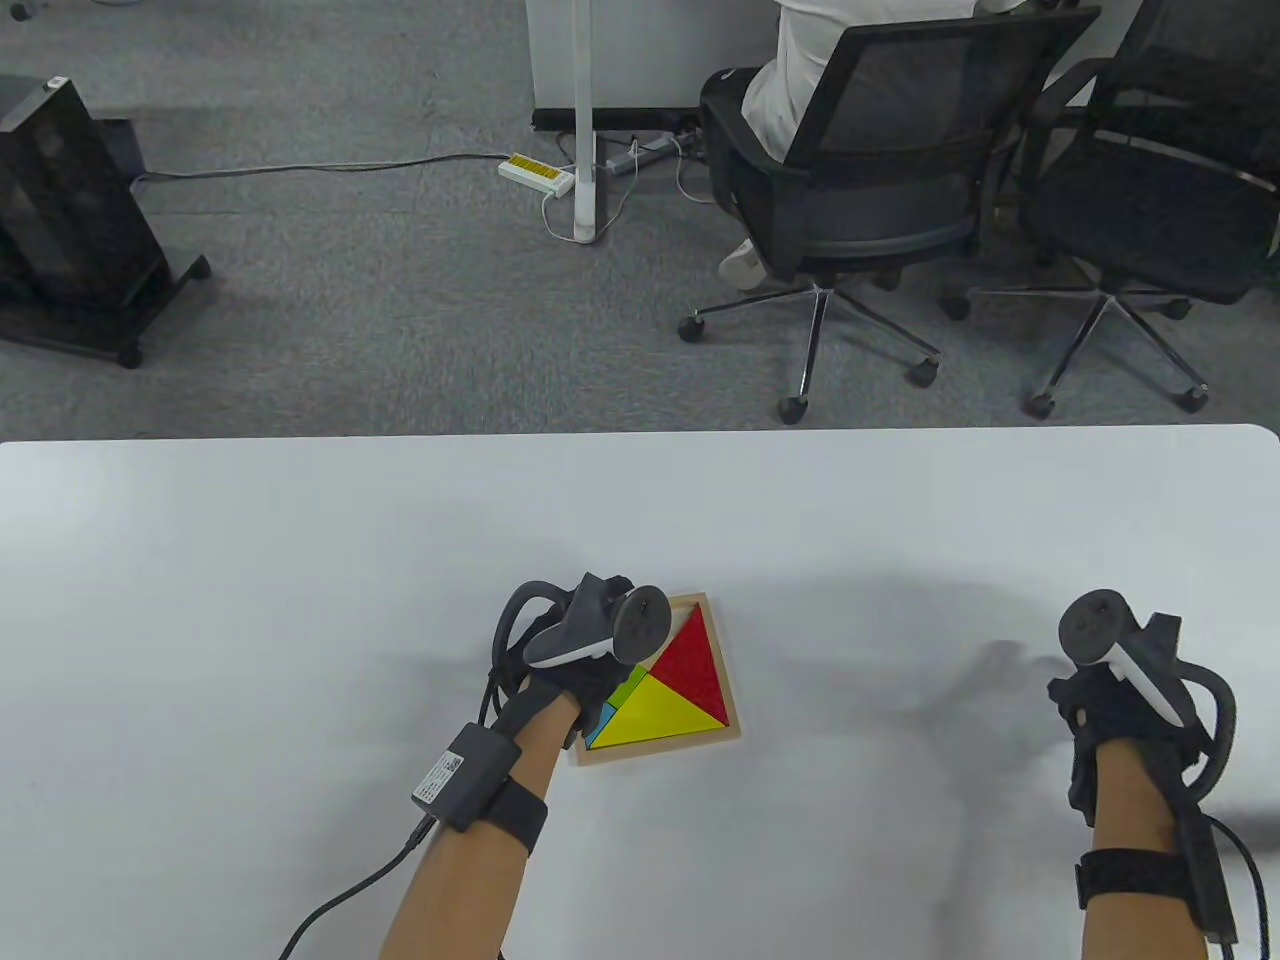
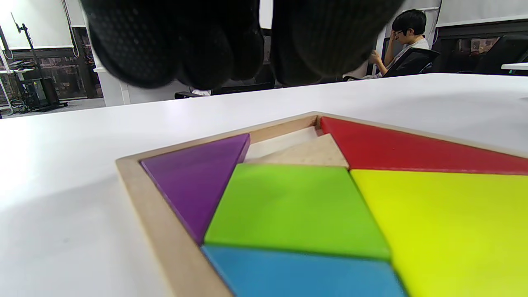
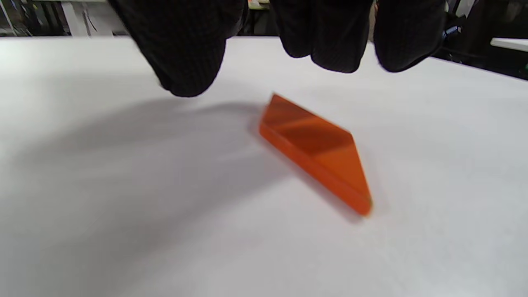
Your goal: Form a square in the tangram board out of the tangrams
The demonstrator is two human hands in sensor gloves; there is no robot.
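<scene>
Tangram board (image 1: 735, 715) sits low and centre on the white table (image 1: 300, 560) in the table view, tilted a little, with the left hand (image 1: 590, 640) hovering over its left half. And look at the fill: red triangle (image 1: 695, 660) in the upper right of the board, yellow triangle (image 1: 660, 715) below it, both flat in the frame. From the left wrist view we get the rest: purple triangle (image 2: 194, 185) against the left rim, green piece (image 2: 293, 206) in the middle, blue piece (image 2: 297, 274) along the bottom edge of the frame, all seated side by side. One gap shows bare wood at the far corner, between purple and red. The left fingers (image 2: 177, 45) hang in from the top of that view, above the board, loosely curled, nothing in them, clear of the pieces.

Over to the right hand (image 1: 1120, 700), far right of the table view, well apart from the board. The right wrist view shows the orange piece (image 3: 317, 152) just right of centre, blurred, one end seemingly raised off the table. The right fingers (image 3: 185, 53) dangle from the top edge above it, spread and relaxed, gripping nothing, not touching the piece.

Beyond the table, top right, a person sits in an office chair (image 1: 860, 180), another chair beside it.
</scene>
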